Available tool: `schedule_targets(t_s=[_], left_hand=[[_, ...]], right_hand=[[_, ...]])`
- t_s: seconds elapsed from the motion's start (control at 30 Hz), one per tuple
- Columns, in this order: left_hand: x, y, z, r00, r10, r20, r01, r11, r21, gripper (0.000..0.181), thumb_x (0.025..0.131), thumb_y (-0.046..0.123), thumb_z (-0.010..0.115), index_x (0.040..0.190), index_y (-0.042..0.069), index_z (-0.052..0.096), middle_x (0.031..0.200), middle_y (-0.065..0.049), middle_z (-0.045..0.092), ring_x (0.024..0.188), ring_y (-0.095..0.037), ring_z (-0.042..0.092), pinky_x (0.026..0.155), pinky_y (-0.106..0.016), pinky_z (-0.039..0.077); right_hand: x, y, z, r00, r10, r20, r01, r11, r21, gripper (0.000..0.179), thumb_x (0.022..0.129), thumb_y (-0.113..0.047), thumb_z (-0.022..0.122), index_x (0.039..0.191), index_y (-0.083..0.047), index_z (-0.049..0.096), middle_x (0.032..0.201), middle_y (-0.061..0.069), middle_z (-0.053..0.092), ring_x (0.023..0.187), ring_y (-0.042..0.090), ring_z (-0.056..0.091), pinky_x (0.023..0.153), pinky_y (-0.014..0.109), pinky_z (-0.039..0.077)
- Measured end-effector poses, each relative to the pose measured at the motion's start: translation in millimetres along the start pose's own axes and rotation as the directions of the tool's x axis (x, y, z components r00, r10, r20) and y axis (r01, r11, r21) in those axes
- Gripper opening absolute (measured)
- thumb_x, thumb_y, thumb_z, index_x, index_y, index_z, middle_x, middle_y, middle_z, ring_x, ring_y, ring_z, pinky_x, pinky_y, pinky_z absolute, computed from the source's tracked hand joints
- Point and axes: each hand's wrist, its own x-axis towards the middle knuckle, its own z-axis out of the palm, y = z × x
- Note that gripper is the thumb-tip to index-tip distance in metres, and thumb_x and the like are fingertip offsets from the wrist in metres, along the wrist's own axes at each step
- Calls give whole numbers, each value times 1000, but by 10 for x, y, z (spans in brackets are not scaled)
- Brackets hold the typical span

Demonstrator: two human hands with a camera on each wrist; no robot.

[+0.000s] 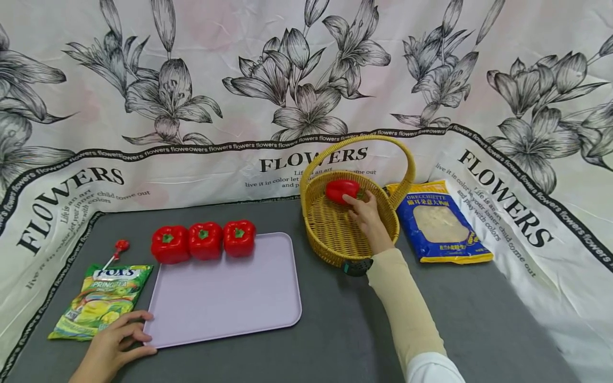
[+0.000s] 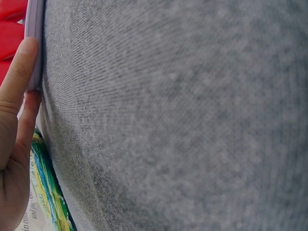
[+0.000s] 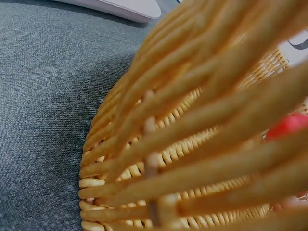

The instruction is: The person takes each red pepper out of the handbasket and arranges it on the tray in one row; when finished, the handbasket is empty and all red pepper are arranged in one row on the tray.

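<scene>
My right hand (image 1: 367,215) reaches into a yellow wicker basket (image 1: 330,254) with a tall hoop handle. Its thumb tip overlaps a red bell pepper (image 1: 341,190) lying on its side against the basket's back wall, and the other fingers are spread near the stem end. In the right wrist view the basket wall (image 3: 144,163) hides most of this hand. At the pale lilac tray (image 1: 225,303), my left hand (image 1: 117,340) touches the front left corner with fairly straight fingers and thumb. Three red bell peppers (image 1: 206,240) stand in a row along the tray's back edge.
A green and yellow candy bag (image 1: 102,298) lies left of the tray, with a red lollipop (image 1: 122,246) behind it. Right of the basket lies a blue and yellow orecchiette pasta bag (image 1: 438,223). Flower-printed cloth (image 1: 306,106) hangs behind the grey table (image 1: 330,346).
</scene>
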Motion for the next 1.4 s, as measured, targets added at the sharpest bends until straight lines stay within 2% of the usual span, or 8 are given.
schedule_targets(t_s=[0.13,0.23,0.33,0.43,0.57,0.97,1.13,1.4], left_hand=[[13,19,10,1000,-12,15,12,1000,13,36,54,7,89,65,25,60,105,-3,59,84,8,52,62,-20,55],[17,28,11,999,-31,27,31,999,18,35,54,8,89,66,24,60,106,-5,60,84,8,52,63,-22,55],[14,35,7,998,-50,41,49,999,20,34,55,8,89,66,23,61,108,-6,59,85,8,51,64,-26,56],[15,38,8,998,-45,39,44,999,20,34,55,8,89,66,23,61,107,-6,59,85,8,51,64,-26,56],[21,35,14,999,-26,23,25,999,23,36,54,7,90,65,24,60,106,-5,59,83,8,52,62,-23,56],[26,33,40,1000,-2,14,2,1000,10,36,54,7,90,65,24,59,104,-3,59,82,9,52,61,-22,55],[32,34,36,999,-32,39,31,999,12,34,55,8,89,66,23,60,106,-6,59,82,8,52,63,-26,56],[-5,-31,37,998,54,-41,-54,999,3,41,51,7,91,65,27,57,102,7,58,82,10,52,60,-9,49]], right_hand=[[-13,16,2,995,-48,92,50,999,-12,89,92,-7,64,153,-22,2,158,9,10,141,25,26,111,40,31],[-41,49,39,974,-140,181,158,983,-93,83,92,-3,62,153,-17,9,157,11,18,139,30,29,109,45,32],[-49,88,86,931,-277,238,332,914,-234,76,89,1,65,151,-11,21,152,14,29,137,33,31,109,46,32],[-36,116,105,877,-392,277,472,809,-351,70,86,3,69,146,-5,34,146,16,41,131,34,39,107,47,35],[-31,130,98,855,-422,301,516,750,-413,60,84,0,72,139,-3,47,138,15,50,123,32,47,100,46,43],[-79,141,67,872,-344,349,475,769,-429,59,86,-11,73,139,-7,49,142,14,47,129,31,44,104,45,39],[-113,91,0,857,-344,384,489,778,-394,57,85,-5,72,137,-4,50,141,16,48,131,31,43,104,44,39],[-193,-101,-219,855,-231,465,453,769,-451,55,83,0,73,135,0,52,135,19,53,129,31,46,93,36,49]])
